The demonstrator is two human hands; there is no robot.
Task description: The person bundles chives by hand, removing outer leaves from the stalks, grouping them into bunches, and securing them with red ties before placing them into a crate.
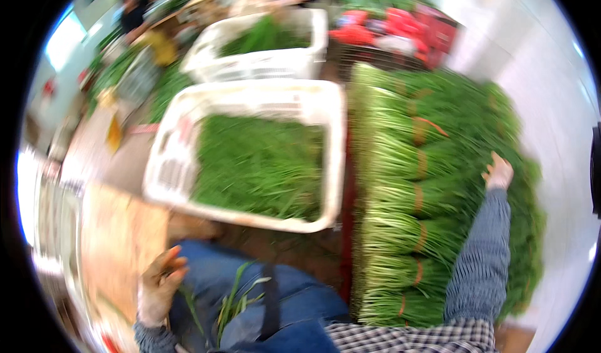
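At my right a tall stack of chive bundles (421,196) is laid in rows, pale stems to the left and green leaves to the right. Orange bands (421,236) tie them around the middle. My right hand (499,171) reaches out over the leafy ends, fingers apart, holding nothing visible; whether it touches the leaves I cannot tell. Lower left, my left hand (164,281) is raised beside a wooden board (125,240), fingers partly bent and apart, with nothing seen in it. A few loose green leaves (235,300) lie on my blue apron (294,296) near it.
Ahead stands a white plastic basket (247,221) with loose green leaves (263,165) inside. A second white basket (256,62) with greens is behind it. Red bags (404,24) lie beyond the stack. A person (133,15) is far left, near heaped greens. The picture is blurred.
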